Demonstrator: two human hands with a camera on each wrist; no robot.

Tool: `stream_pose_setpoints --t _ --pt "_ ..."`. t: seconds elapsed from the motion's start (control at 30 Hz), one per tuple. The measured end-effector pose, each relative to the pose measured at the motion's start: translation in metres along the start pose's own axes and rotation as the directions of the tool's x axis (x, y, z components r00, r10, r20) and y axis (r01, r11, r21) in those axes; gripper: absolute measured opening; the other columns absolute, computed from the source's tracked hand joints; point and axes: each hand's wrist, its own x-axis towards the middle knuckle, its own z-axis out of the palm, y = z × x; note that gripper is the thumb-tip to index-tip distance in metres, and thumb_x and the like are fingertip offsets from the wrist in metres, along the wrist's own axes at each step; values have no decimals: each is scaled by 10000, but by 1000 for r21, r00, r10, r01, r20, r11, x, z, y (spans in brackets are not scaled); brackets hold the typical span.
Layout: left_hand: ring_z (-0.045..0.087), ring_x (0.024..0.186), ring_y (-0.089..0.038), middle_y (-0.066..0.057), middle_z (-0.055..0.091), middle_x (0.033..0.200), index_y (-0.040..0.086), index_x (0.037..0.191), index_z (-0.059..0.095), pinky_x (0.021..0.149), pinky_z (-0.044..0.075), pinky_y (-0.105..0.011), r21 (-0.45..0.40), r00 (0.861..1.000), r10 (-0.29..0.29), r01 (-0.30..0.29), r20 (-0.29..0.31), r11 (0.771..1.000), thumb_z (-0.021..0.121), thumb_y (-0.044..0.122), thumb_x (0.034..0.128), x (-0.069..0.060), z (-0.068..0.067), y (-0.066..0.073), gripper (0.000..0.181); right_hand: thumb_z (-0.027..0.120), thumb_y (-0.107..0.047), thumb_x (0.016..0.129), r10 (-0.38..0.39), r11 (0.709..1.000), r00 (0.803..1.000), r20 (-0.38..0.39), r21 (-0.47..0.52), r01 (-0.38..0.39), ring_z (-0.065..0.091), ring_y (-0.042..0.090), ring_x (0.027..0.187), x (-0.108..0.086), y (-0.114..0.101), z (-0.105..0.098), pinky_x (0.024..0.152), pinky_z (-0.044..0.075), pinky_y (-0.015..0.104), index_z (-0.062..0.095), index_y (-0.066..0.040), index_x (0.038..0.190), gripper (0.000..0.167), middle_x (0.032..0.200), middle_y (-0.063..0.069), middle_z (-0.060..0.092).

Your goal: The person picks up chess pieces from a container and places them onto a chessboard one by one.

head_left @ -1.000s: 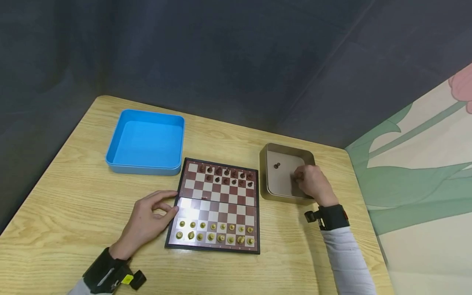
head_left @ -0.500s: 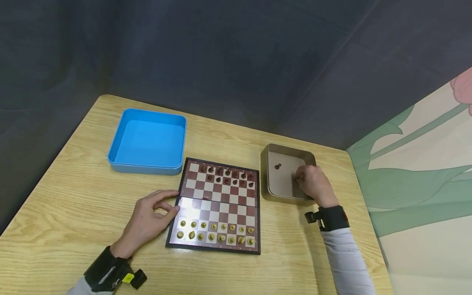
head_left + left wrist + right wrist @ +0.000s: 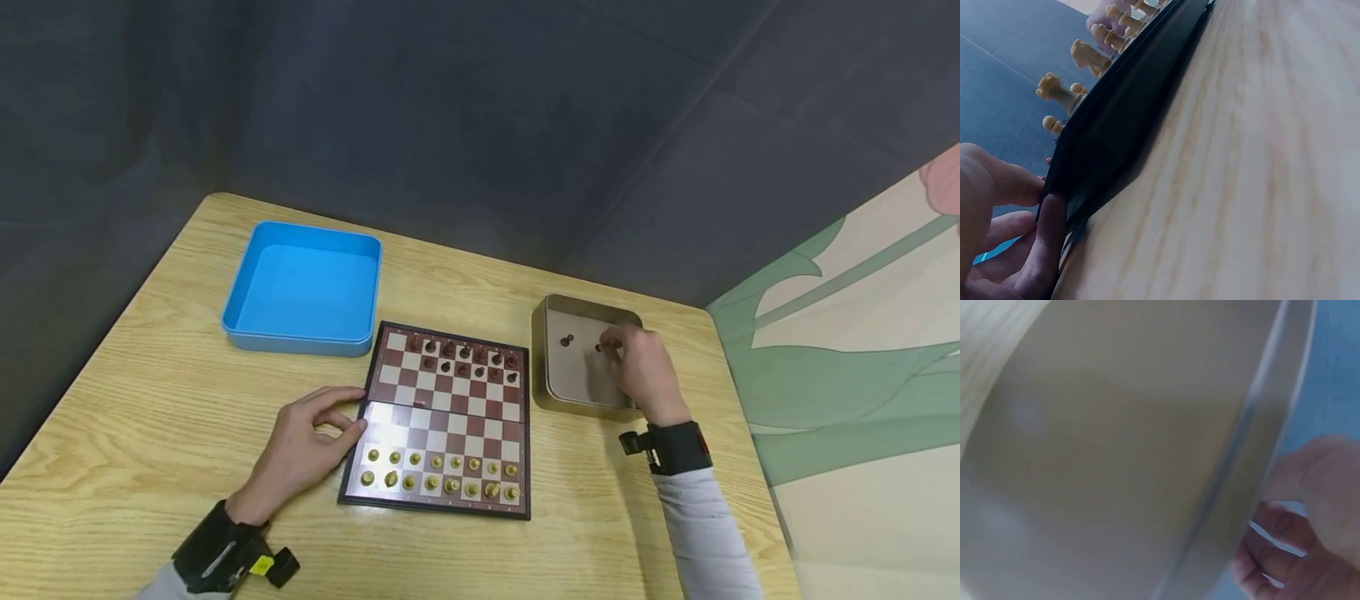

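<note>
A chessboard (image 3: 450, 421) lies on the table with gold pieces (image 3: 452, 485) in two rows on the near side and dark red-brown pieces (image 3: 463, 353) on the far side. My left hand (image 3: 300, 442) touches the board's left edge with thumb and index finger set apart; in the left wrist view its fingers (image 3: 1050, 231) meet the black rim. Inside the metal tin (image 3: 558, 400) my right hand (image 3: 645, 371) pinches a dark chess piece (image 3: 598, 347) at its fingertips, partly hidden. Another dark piece (image 3: 567, 340) lies in the tin. The tin's wall fills most of the right wrist view.
A blue open box (image 3: 300, 292) stands at the back left, its near corner close to the board. Behind the wooden table (image 3: 570, 533) hangs a dark curtain (image 3: 420, 125). A painted wall (image 3: 862, 375) borders the right side.
My right hand has shifted slightly up and back inside the tin, and a dark piece now shows at its fingertips. My left hand stays at the board's edge.
</note>
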Motion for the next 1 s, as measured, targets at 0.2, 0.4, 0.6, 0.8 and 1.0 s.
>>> stream_pose_setpoints --t 0.2,0.4,0.6,0.8,1.0 --pt "750 748 -79 -3 793 868 77 1351 707 577 575 -238 17 1000 -6 6 -3 1000 822 52 929 -1 2 0 438 737 123 909 -26 1000 999 -34 11 26 764 363 868 -1 -12 -3 738 644 543 790 35 969 118 945 202 781" --pt "750 704 -84 -42 792 876 51 1365 688 579 625 -260 -13 1000 -19 19 10 1000 803 26 936 0 2 0 445 731 127 906 -75 997 995 -61 21 76 757 342 860 -1 -23 -7 737 643 514 788 34 982 133 938 182 775" --pt "748 727 -79 -17 792 861 68 1356 700 541 578 -253 15 1000 -3 3 -3 1000 815 36 927 0 0 1 445 730 131 900 -128 990 988 -90 40 132 754 322 848 2 -34 -8 728 641 487 789 28 972 139 920 162 772" --pt "744 755 -76 4 789 863 87 1353 707 531 532 -241 31 1000 -13 14 -6 999 823 55 927 0 0 1 444 737 110 916 -154 985 986 -67 73 159 758 318 884 4 -52 -7 759 647 484 784 16 1010 141 964 153 778" --pt "745 754 -73 6 787 871 86 1351 708 589 564 -232 34 1000 1 -1 -9 999 823 50 925 0 1 1 443 742 93 929 -198 976 977 -77 77 204 753 289 852 6 -73 -7 730 644 453 784 -1 1003 127 953 131 768"
